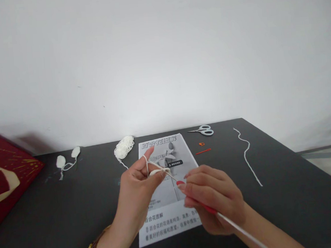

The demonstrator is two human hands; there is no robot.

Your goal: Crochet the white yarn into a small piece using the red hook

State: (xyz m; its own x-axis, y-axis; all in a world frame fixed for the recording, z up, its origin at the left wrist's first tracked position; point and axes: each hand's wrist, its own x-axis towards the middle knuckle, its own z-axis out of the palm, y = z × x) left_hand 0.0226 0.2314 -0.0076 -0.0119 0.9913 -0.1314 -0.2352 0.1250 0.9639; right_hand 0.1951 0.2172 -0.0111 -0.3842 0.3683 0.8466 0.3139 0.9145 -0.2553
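My left hand [136, 189] pinches a small white crocheted piece [157, 171] between thumb and fingers, with white yarn looped over the raised index finger. My right hand [214, 200] grips a crochet hook [209, 208] with a red handle and a white tail; its metal tip reaches into the white piece. Both hands hover above a printed instruction sheet [170, 219] lying on the dark table [288, 190]. The yarn trails back to a small white yarn bundle [124, 146] behind the sheet.
Two white crocheted petals [66, 160] lie at the back left beside a red box [6, 178]. Scissors [204, 130], an orange stitch marker [202, 144] and a red needle [203, 151] sit behind the sheet. A loose white yarn strand [247, 155] lies at right.
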